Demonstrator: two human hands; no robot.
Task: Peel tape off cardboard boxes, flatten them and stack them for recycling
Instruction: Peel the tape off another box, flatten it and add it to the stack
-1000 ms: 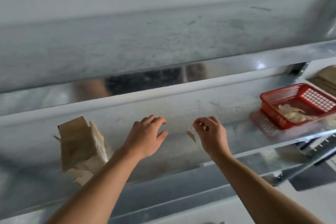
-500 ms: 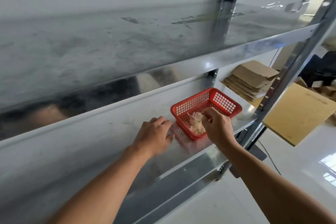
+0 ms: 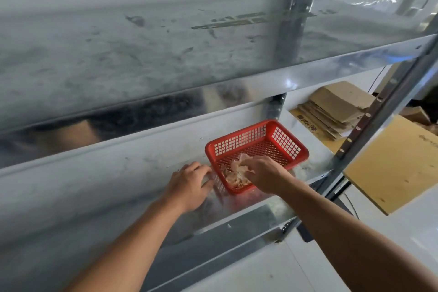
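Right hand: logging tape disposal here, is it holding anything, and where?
The right hand pinches crumpled tape by its upper edge, inside the red basket.

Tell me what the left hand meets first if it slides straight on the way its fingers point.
The red basket: the left hand lies on the shelf with fingers aimed at its left wall, seemingly just short of it.

No wording is legible. Dark printed marks show on the bottom sheet of the flattened cardboard stack at far right. Fainter marks sit on the large cardboard sheet beside it. All are too blurred to read.
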